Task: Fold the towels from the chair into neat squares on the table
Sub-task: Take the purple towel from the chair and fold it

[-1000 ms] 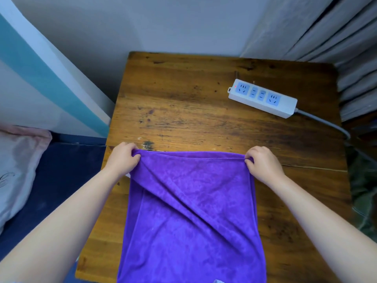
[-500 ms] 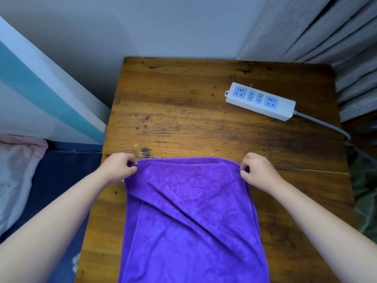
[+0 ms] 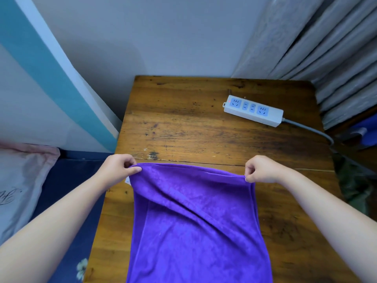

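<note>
The step in hand looks like squaring the towel [image 3: 193, 221] on the bench [image 3: 183, 123] before a fold; next the far edge likely comes toward the body, corners matched; the left hand [image 3: 117, 169] and right hand [image 3: 260, 169] each pinch a far corner, fingers [image 3: 133, 170] curled round the hem; the towel runs off the near edge.

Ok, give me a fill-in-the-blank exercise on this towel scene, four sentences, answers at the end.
1. The towel on the wooden table is ____ in colour.
2. The left hand and right hand each pinch a far ____ of the towel.
3. The white power strip lies toward the table's far ____ side.
4. The power strip and the towel are ____, not touching.

Missing words: purple; corner; right; apart
</note>
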